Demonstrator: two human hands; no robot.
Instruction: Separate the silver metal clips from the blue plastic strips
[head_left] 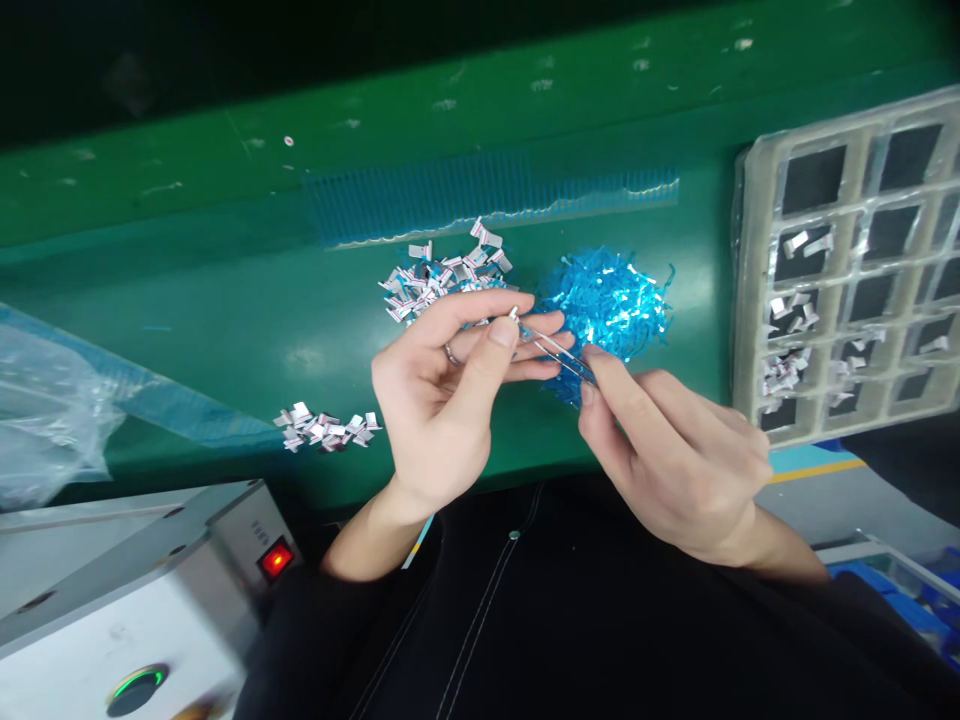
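My left hand (pixel 450 400) pinches a small white and silver piece (pixel 514 314) between thumb and forefinger, its other fingers stretched out behind. In my right hand (pixel 675 450) is a pair of metal tweezers (pixel 562 358), their tips close to the pinched piece; whether they touch it I cannot tell. Beyond my left hand lies a pile of similar small pieces (pixel 442 280), with white, silver and blue parts. A heap of shiny blue film strips (pixel 611 305) sits just past the tweezers. To the left of my wrist is a smaller group of white pieces (pixel 326 430).
At the right stands a clear compartment tray (pixel 757 300), some cells holding small pieces. A ribbed blue strip (pixel 480 195) lies across the green mat (pixel 247 330). On the left are a plastic bag (pixel 52 420) and a white machine box (pixel 150 600) with a lit red switch (pixel 276 559).
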